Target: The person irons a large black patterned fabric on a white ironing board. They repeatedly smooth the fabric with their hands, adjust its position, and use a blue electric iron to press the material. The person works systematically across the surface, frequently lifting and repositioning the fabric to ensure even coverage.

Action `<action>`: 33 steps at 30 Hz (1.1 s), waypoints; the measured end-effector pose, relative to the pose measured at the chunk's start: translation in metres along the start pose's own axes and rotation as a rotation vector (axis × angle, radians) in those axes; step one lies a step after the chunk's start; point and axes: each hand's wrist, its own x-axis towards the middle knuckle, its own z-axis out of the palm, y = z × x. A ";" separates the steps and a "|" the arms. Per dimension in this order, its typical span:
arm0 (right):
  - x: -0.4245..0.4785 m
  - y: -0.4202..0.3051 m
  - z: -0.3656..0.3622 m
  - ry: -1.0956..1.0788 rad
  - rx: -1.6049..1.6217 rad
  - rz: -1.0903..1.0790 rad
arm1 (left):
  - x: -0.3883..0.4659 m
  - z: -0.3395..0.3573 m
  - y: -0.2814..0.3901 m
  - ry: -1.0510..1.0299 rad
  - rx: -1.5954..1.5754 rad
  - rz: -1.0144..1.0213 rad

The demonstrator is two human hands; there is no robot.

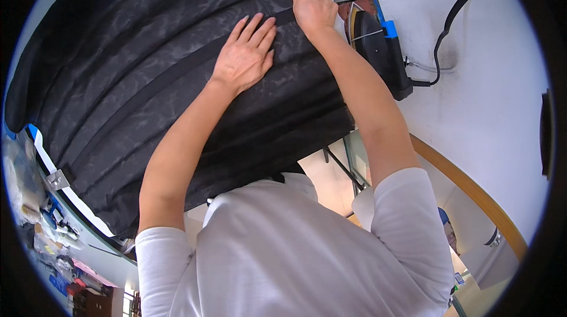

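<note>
A large black fabric (177, 42) with a faint swirling pattern is spread over the work table, lying in long folds. Along it runs a plain, darker strip (168, 75) that passes under my left hand (245, 56). That hand rests palm down on the cloth, fingers extended and apart. My right hand (315, 10) is closed around the fabric's right edge, at the end of the strip; its fingertips are hidden. Just right of this hand, a black electric iron (376, 47) with a blue part sits tipped on its side on a reddish rest (354, 3).
A black cord (443, 33) rises from the iron along the white wall (491, 95). At left, a metal clip (57, 179) sits on the table's edge, with plastic bags (26, 179) and mixed items beyond. A curved wooden edge (469, 188) runs at lower right.
</note>
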 end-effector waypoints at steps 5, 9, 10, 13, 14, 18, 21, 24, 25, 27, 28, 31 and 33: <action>-0.001 0.002 0.001 -0.006 0.019 0.002 | -0.049 -0.031 -0.013 -0.078 0.069 -0.085; -0.002 0.005 -0.001 0.013 0.050 -0.004 | -0.048 -0.027 0.000 -0.050 -0.036 -0.154; -0.001 0.003 -0.003 0.015 0.044 -0.003 | -0.033 -0.017 0.006 -0.030 -0.060 -0.104; 0.001 -0.001 -0.004 0.004 0.034 0.004 | 0.018 0.015 0.022 0.076 -0.078 -0.079; 0.002 -0.002 -0.005 -0.009 0.044 0.007 | 0.028 0.020 0.023 0.083 -0.071 -0.082; 0.002 0.006 -0.018 -0.076 0.064 -0.008 | 0.036 0.030 0.029 0.067 -0.048 -0.072; 0.019 0.028 -0.035 -0.368 0.322 0.073 | 0.035 0.031 0.025 0.066 -0.036 -0.072; 0.019 0.060 -0.037 -0.613 0.563 0.018 | 0.036 0.031 0.024 0.076 -0.039 -0.071; 0.017 0.061 -0.038 -0.644 0.608 -0.007 | 0.036 0.031 0.024 0.077 -0.035 -0.070; 0.014 0.062 -0.041 -0.664 0.525 0.035 | 0.036 0.030 0.024 0.076 -0.020 -0.069; 0.010 0.061 -0.039 -0.647 0.512 0.065 | 0.037 0.030 0.025 0.073 -0.010 -0.068; 0.006 0.059 -0.037 -0.606 0.450 0.106 | 0.042 0.032 0.026 0.081 -0.010 -0.057; 0.003 0.055 -0.043 -0.564 0.353 0.114 | 0.049 0.034 0.029 0.084 -0.008 -0.052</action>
